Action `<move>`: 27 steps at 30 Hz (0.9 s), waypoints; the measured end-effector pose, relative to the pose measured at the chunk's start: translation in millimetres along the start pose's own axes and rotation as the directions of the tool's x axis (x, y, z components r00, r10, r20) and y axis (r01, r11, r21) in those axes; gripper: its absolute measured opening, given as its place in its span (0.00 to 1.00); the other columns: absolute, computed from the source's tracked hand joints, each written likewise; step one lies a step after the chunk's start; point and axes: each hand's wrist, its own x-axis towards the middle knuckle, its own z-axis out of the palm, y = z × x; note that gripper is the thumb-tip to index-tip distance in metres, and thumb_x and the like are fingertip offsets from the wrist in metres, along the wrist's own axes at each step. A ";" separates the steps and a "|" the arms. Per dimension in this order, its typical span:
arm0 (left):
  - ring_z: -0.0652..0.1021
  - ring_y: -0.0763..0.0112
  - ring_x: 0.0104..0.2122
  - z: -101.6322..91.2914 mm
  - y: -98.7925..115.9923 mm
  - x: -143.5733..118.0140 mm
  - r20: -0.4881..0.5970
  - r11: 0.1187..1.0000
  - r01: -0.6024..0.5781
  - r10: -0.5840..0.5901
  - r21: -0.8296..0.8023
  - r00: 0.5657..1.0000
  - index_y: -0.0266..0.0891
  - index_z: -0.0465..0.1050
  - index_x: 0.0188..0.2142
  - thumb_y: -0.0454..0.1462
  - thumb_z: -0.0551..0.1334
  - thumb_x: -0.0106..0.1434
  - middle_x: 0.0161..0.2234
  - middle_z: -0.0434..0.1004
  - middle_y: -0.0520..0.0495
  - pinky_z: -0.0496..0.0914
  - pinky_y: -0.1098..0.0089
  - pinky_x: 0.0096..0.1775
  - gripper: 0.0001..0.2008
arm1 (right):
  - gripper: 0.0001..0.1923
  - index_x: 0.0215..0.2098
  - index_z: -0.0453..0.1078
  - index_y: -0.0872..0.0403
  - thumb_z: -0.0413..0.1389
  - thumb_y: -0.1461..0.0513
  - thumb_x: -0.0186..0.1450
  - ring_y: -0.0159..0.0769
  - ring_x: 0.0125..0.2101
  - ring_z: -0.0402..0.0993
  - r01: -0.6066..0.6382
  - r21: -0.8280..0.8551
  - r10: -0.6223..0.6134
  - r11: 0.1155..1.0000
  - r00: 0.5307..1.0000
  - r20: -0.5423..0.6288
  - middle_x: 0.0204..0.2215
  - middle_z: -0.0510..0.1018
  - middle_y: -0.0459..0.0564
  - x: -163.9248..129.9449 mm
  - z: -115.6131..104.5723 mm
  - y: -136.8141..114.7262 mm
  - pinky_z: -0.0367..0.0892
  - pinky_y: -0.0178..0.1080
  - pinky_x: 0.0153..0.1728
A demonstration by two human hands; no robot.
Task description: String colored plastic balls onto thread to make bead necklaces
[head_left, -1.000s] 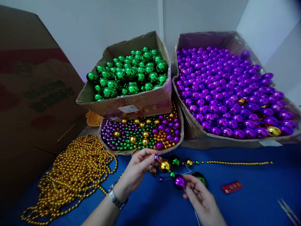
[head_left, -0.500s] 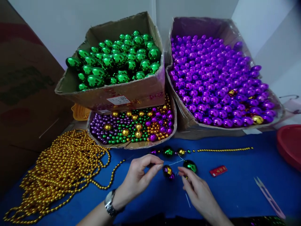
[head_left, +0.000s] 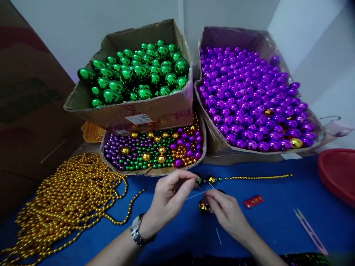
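My left hand (head_left: 169, 199), with a watch on its wrist, pinches a thin white thread (head_left: 194, 195) near its thumb and forefinger. My right hand (head_left: 226, 214) pinches the same thread just beside a shiny gold bead (head_left: 203, 207) strung on it. Both hands are above the blue table (head_left: 277, 225). Just beyond the fingers lies a partly strung garland (head_left: 213, 180) with a gold bead, small green beads and a thin gold bead strand (head_left: 257, 177) running right.
A box of green balls (head_left: 138, 74) sits on a tray of mixed small beads (head_left: 155, 151). A box of purple balls (head_left: 249, 96) stands at right. Heaped gold bead strands (head_left: 69, 199) lie left. A red packet (head_left: 253, 201), thread snips (head_left: 309, 231) and a red lid (head_left: 338, 173) lie right.
My hands have drawn closer together on the thread. The large green and purple beads seen earlier are now hidden behind my right hand; a gold bead shows by its fingers.
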 end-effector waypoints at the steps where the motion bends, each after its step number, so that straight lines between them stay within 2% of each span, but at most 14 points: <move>1: 0.77 0.65 0.36 2.0 -4.2 -0.2 0.019 0.999 0.015 -0.014 -0.046 1.000 0.40 0.72 0.43 0.35 0.59 0.61 0.40 0.77 0.43 0.71 0.69 0.38 0.11 | 0.11 0.39 0.68 0.52 0.45 0.59 0.69 0.31 0.24 0.71 -0.037 0.026 0.037 0.999 0.999 -0.020 0.27 0.76 0.46 -0.5 -6.4 -4.5 0.65 0.31 0.28; 4: 0.74 0.61 0.45 14.2 -19.2 0.0 0.197 0.996 0.021 -0.003 -0.087 0.980 0.41 0.67 0.52 0.36 0.63 0.58 0.48 0.73 0.41 0.69 0.66 0.45 0.21 | 0.11 0.39 0.66 0.52 0.43 0.58 0.70 0.28 0.21 0.68 -0.082 0.089 0.084 0.993 0.996 -0.028 0.24 0.74 0.44 -0.7 -24.5 -23.9 0.64 0.30 0.25; 6: 0.73 0.60 0.46 26.6 -29.5 0.2 0.345 0.997 -0.033 0.055 -0.069 0.937 0.41 0.68 0.51 0.37 0.68 0.52 0.47 0.73 0.42 0.67 0.64 0.48 0.26 | 0.11 0.38 0.66 0.52 0.44 0.57 0.70 0.28 0.21 0.68 -0.037 0.087 0.036 0.996 0.999 0.012 0.24 0.73 0.44 -0.8 -31.9 -36.5 0.63 0.30 0.26; 9: 0.75 0.63 0.39 46.5 -42.1 -1.3 0.504 0.993 -0.079 0.114 -0.090 0.856 0.38 0.73 0.41 0.39 0.69 0.49 0.37 0.76 0.45 0.68 0.67 0.44 0.19 | 0.12 0.36 0.67 0.52 0.45 0.56 0.69 0.29 0.21 0.67 -0.027 0.119 0.026 0.993 1.000 0.018 0.20 0.70 0.43 -3.1 -36.9 -47.4 0.62 0.31 0.25; 11: 0.75 0.67 0.33 57.8 -48.2 -4.2 0.563 0.996 -0.045 0.084 -0.082 0.822 0.37 0.73 0.36 0.40 0.67 0.52 0.32 0.76 0.47 0.69 0.70 0.38 0.12 | 0.14 0.35 0.67 0.52 0.46 0.53 0.68 0.29 0.18 0.64 -0.067 0.228 0.083 0.971 0.995 -0.063 0.16 0.66 0.41 -6.6 -40.7 -50.1 0.60 0.32 0.22; 14: 0.75 0.68 0.32 69.1 -54.4 -9.4 0.594 0.999 0.012 0.021 -0.052 0.804 0.37 0.73 0.38 0.40 0.66 0.52 0.33 0.76 0.46 0.69 0.70 0.36 0.14 | 0.13 0.34 0.66 0.51 0.48 0.52 0.67 0.28 0.16 0.60 -0.054 0.452 0.162 0.890 0.965 -0.204 0.14 0.62 0.40 -12.8 -51.4 -54.0 0.57 0.32 0.19; 16: 0.75 0.64 0.36 72.7 -56.9 -11.1 0.588 0.996 0.024 0.031 -0.087 0.809 0.38 0.72 0.42 0.41 0.68 0.50 0.37 0.76 0.45 0.69 0.67 0.40 0.19 | 0.12 0.34 0.66 0.51 0.48 0.53 0.68 0.28 0.15 0.59 -0.032 0.505 0.155 0.863 0.966 -0.205 0.13 0.62 0.40 -15.4 -58.7 -58.8 0.56 0.32 0.18; 19: 0.72 0.58 0.45 73.5 -58.1 -9.9 0.548 0.962 0.059 0.102 -0.267 0.830 0.40 0.63 0.53 0.41 0.73 0.42 0.47 0.71 0.42 0.65 0.61 0.48 0.38 | 0.13 0.33 0.66 0.52 0.47 0.54 0.69 0.29 0.18 0.62 -0.092 0.354 0.121 0.931 0.991 -0.062 0.16 0.65 0.42 -15.4 -62.2 -65.7 0.58 0.32 0.21; 21: 0.72 0.57 0.47 72.4 -57.4 -8.3 0.534 0.890 0.149 0.118 -0.431 0.837 0.42 0.55 0.58 0.41 0.74 0.41 0.50 0.68 0.40 0.65 0.59 0.48 0.46 | 0.13 0.34 0.66 0.53 0.46 0.55 0.69 0.29 0.20 0.64 -0.124 0.212 0.128 0.969 0.992 -0.007 0.18 0.66 0.42 -13.8 -58.5 -66.7 0.60 0.33 0.24; 22: 0.73 0.59 0.45 71.7 -56.5 -7.7 0.533 0.851 0.208 0.096 -0.482 0.841 0.42 0.55 0.58 0.42 0.72 0.44 0.49 0.69 0.41 0.67 0.60 0.46 0.44 | 0.14 0.34 0.66 0.53 0.45 0.55 0.69 0.29 0.21 0.64 -0.116 0.172 0.118 0.978 0.993 0.000 0.18 0.66 0.42 -13.0 -55.6 -65.9 0.60 0.32 0.25; 24: 0.76 0.66 0.36 70.5 -54.0 -7.4 0.534 0.819 0.296 0.014 -0.491 0.845 0.39 0.62 0.52 0.43 0.68 0.52 0.40 0.72 0.44 0.69 0.66 0.39 0.29 | 0.13 0.35 0.67 0.53 0.45 0.55 0.69 0.29 0.21 0.64 -0.104 0.159 0.103 0.982 0.995 0.017 0.20 0.67 0.42 -12.3 -49.8 -62.9 0.60 0.32 0.24; 26: 0.74 0.73 0.29 69.6 -51.3 -8.0 0.515 0.864 0.312 -0.073 -0.395 0.854 0.36 0.68 0.43 0.43 0.65 0.56 0.32 0.72 0.48 0.68 0.72 0.32 0.18 | 0.12 0.35 0.67 0.53 0.47 0.56 0.69 0.28 0.21 0.63 -0.105 0.218 0.109 0.970 0.994 -0.008 0.20 0.66 0.42 -13.4 -47.3 -60.0 0.59 0.32 0.23; 27: 0.72 0.75 0.27 69.4 -50.4 -8.4 0.507 0.894 0.304 -0.104 -0.328 0.856 0.35 0.69 0.40 0.43 0.65 0.56 0.30 0.71 0.49 0.67 0.73 0.31 0.16 | 0.11 0.35 0.67 0.53 0.47 0.56 0.69 0.28 0.20 0.62 -0.098 0.275 0.121 0.956 0.991 -0.066 0.18 0.65 0.41 -14.4 -48.3 -59.3 0.58 0.31 0.22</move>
